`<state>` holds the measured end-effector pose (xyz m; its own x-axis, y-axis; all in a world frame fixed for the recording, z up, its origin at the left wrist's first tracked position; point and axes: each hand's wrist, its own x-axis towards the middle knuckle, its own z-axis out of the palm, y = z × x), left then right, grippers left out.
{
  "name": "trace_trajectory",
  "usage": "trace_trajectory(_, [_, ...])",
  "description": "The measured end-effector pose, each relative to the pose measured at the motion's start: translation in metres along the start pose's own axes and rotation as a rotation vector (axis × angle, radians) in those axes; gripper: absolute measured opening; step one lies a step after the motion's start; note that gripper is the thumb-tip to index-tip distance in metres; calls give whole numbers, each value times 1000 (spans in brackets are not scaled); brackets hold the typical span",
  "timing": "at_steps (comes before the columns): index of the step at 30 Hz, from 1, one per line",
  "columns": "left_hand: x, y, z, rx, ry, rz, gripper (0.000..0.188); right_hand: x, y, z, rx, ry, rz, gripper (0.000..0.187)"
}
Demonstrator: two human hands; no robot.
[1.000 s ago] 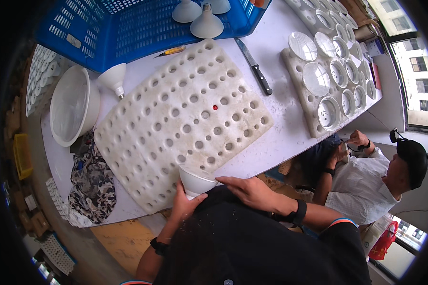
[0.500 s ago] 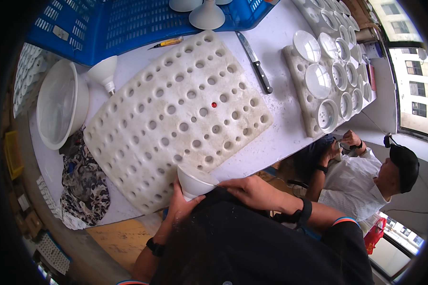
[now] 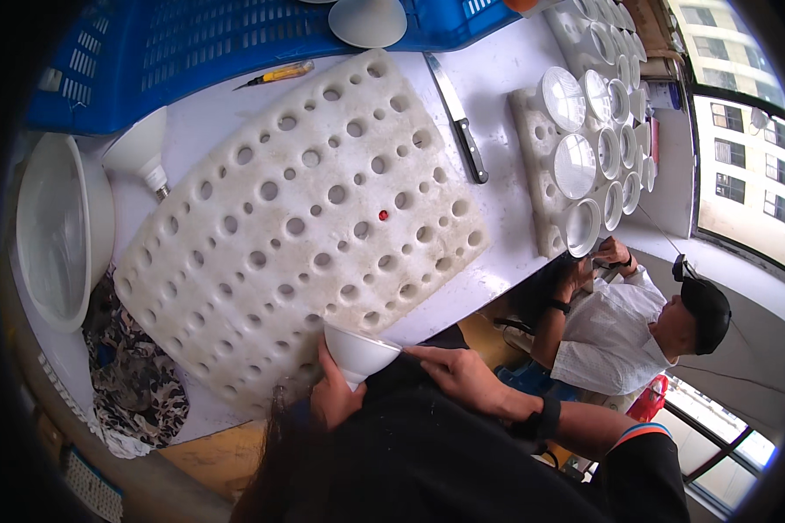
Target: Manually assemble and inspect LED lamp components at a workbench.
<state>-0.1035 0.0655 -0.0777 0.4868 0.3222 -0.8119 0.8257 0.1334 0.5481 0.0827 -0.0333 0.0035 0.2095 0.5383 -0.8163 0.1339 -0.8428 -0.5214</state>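
**Held from the left, met at the rim from the right**

Facing a white tabletop (image 3: 506, 196), covered through the middle by a thick perforated foam board (image 3: 312, 244) set slantwise. Beyond it, facing a blue plastic crate (image 3: 118, 61). Off to the right, looking onto a second perforated board (image 3: 536, 166) loaded with clear round lenses (image 3: 574, 166). Flanked on the left by a deep white basin (image 3: 102, 218) and, nearer, by a crumpled camouflage cloth (image 3: 135, 375).

At the foam board's near edge, holding a white cone-shaped lamp housing (image 3: 356, 353) in front of the body; cannot tell touching from just clear of the foam. Tilting its long axis from a narrow end, low and toward the body, to a wide rim, away and slightly right.

Gripping the narrow end in the left hand (image 3: 334, 397), wrapped closely around the cone and nearer to its middle than the right. Pointing the right hand (image 3: 458, 370) leftward, fingertips at the rim's right end; cannot tell contact from a slight gap, nor whether pinching anything thin there.

Well apart from both hands, lying handle-inward: a black-handled knife (image 3: 458, 122). Farther left, by the crate: a slim yellow-handled tool (image 3: 279, 73).
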Motion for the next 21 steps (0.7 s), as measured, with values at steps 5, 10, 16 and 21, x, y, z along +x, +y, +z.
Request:
trace_trajectory(5, [6,3,-3,-13,-77,-22,96,3,-5,5,96,86,107,32])
trace_trajectory(10, [2,12,-5,-25,-63,-38,94,4,-5,14,140,171,75,32])
trace_trajectory(16, [4,10,-1,19,-24,4,93,5,-6,18,100,218,116,30])
trace_trajectory(21, [3,8,0,5,24,56,95,26,9,22,156,322,202,31])
